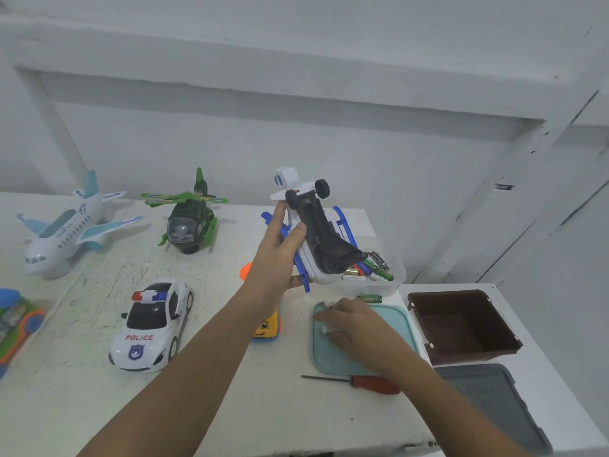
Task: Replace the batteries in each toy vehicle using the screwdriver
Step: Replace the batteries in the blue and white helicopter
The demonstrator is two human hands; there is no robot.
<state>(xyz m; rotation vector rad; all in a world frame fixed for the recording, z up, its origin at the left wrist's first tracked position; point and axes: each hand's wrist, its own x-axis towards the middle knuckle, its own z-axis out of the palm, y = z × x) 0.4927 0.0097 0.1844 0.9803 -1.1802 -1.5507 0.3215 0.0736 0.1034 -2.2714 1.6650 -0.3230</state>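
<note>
Aloft, upturned helicopter (318, 230) in left hand's (276, 258) grip; white pieces (326, 330) in right hand's (357, 328), on teal lid (397, 324).

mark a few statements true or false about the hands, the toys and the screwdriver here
1. The left hand holds the white and blue helicopter with its underside up. True.
2. The right hand holds the screwdriver. False: the screwdriver lies on the table, and the right hand rests over the teal lid.
3. The police car lies on its roof. False: it stands on its wheels.
4. The clear tub has batteries in it. True.
5. The brown box is full of batteries. False: it looks empty.
</note>
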